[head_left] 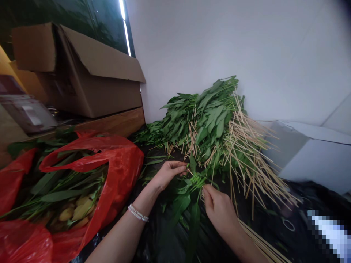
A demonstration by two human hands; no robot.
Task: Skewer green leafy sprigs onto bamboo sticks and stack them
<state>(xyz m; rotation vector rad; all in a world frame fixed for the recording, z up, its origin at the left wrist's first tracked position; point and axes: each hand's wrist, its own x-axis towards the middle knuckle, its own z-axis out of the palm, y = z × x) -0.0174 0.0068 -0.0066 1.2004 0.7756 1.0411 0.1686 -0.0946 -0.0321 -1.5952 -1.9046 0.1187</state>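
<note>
My left hand (169, 173) pinches the top of a small bunch of green leafy stems (193, 182), fingers curled together at its tip. My right hand (218, 208) is closed round the same bunch lower down, with thin wooden skewers (263, 244) running out under its wrist. A pearl bracelet (138, 213) sits on my left wrist. Just behind the hands rises a big heap of leafy greens on skewers (211, 124), its bare stick ends fanning toward the right.
A red plastic bag (115, 164) at left holds loose greens and yellowish pieces. Behind it are a cardboard box (90, 80) and a wooden ledge (117, 122). A white box (309, 153) stands at right. Black plastic sheeting (301, 226) covers the surface.
</note>
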